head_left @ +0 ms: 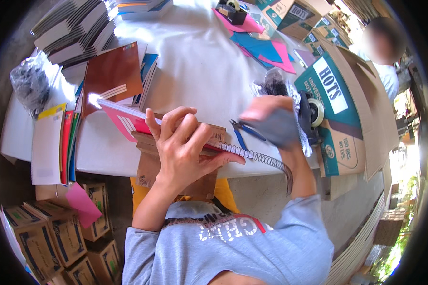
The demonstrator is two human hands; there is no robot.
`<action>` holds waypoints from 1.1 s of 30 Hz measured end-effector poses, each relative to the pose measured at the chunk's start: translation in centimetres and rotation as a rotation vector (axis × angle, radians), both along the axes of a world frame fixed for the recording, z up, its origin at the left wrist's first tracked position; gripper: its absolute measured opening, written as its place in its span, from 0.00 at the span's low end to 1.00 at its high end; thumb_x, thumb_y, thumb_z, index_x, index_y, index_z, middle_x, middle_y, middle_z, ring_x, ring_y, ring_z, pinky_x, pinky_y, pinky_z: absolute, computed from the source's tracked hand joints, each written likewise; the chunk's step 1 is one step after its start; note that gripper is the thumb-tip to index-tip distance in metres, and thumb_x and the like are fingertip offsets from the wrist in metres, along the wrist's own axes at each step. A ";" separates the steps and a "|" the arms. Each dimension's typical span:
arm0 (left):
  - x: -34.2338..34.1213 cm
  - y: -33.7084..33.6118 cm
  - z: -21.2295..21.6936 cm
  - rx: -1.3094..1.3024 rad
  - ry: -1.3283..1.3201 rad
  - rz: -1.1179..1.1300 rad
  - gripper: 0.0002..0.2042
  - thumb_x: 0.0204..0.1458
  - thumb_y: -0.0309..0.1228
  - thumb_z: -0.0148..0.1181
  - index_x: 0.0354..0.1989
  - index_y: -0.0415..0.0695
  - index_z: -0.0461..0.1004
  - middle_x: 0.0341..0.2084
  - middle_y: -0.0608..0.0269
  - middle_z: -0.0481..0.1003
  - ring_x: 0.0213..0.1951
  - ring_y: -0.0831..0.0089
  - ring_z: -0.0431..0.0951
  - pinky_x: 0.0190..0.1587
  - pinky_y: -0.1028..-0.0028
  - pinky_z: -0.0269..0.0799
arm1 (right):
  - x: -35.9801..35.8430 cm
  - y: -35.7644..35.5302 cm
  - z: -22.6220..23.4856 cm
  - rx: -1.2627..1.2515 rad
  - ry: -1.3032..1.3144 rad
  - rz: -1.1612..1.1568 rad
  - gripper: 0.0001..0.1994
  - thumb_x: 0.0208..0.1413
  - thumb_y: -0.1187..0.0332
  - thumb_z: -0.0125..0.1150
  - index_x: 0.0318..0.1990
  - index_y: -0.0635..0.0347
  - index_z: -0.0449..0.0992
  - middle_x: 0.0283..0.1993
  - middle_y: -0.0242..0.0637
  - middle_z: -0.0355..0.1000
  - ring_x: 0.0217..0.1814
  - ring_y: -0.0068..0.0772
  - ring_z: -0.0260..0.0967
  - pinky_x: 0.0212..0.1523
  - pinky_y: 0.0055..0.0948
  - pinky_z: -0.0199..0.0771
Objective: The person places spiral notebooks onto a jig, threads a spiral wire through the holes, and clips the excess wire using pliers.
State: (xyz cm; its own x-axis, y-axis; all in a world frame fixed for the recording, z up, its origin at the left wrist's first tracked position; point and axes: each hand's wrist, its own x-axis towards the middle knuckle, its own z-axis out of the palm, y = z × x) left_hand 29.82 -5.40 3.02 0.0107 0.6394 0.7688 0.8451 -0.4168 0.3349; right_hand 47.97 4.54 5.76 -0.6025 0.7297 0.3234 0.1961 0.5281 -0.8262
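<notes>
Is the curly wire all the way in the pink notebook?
Only partly in: some loops of the curly wire sit along the pink notebook's edge, while the rest sticks out past it.

Notebook [117,116], pink-red cover with white stripes, tilted, seen nearly edge-on, above the near edge of the table [190,61], dark spiral coil [265,157] at its right end, loose length curving lower right.

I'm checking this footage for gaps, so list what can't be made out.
Head view:
- Right hand: motion blur hides whether its fingers grip anything.
- Pink notebook: left hand covers part of it.
- Carton at right: its walls hide any contents.
- Stacked books: cut off by the top edge.
</notes>
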 end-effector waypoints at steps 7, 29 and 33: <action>0.0 0.4 0.1 0.070 -0.174 -0.037 0.40 0.21 0.56 0.71 0.46 0.47 0.69 0.28 0.69 0.72 0.44 0.68 0.69 0.64 0.54 0.33 | -0.7 -0.1 0.0 -0.053 0.369 0.241 0.06 0.43 0.81 0.57 0.29 0.65 0.79 0.29 0.40 0.77 0.32 0.32 0.75 0.36 0.25 0.75; -5.7 1.0 0.9 0.035 -0.041 0.227 0.32 0.13 0.62 0.70 0.19 0.45 0.71 0.33 0.61 0.65 0.48 0.56 0.61 0.54 0.41 0.43 | -3.4 0.5 -0.3 0.078 0.581 0.503 0.09 0.39 0.85 0.59 0.29 0.63 0.80 0.29 0.41 0.77 0.30 0.27 0.74 0.32 0.24 0.71; -5.9 0.5 0.9 -0.021 -0.018 0.227 0.31 0.16 0.61 0.70 0.22 0.47 0.73 0.35 0.64 0.65 0.47 0.59 0.62 0.53 0.42 0.46 | -4.0 0.7 0.5 0.047 0.061 0.025 0.07 0.40 0.82 0.60 0.29 0.64 0.79 0.29 0.44 0.76 0.31 0.30 0.74 0.33 0.24 0.73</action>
